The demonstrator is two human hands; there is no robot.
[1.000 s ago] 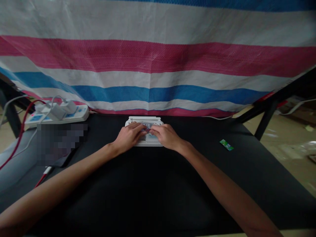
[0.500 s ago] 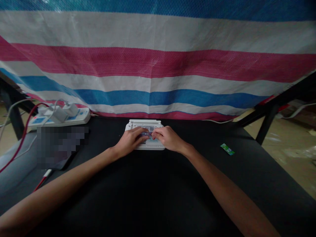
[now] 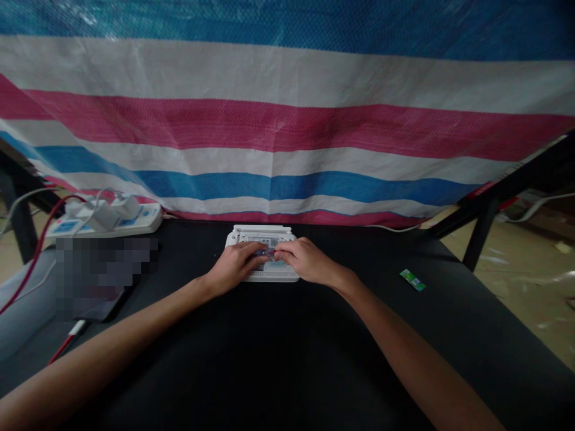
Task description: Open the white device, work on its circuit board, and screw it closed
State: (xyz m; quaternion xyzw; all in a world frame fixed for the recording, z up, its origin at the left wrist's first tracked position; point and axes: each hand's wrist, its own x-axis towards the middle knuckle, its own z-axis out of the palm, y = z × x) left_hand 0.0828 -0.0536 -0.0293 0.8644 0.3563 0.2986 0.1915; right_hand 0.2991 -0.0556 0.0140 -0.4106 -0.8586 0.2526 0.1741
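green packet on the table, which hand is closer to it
Right. The right hand rests on the white device at the table's middle, with bare black table between it and the green packet. The left hand is on the device's far side from it.

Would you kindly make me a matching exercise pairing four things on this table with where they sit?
Things:
1. white device
2. power strip
3. green packet
4. red cable

Places:
A. alone on the table's right side
B. far left corner, plugs in it
C. under both hands, centre back
D. along the left edge

Pairs: 1-C, 2-B, 3-A, 4-D
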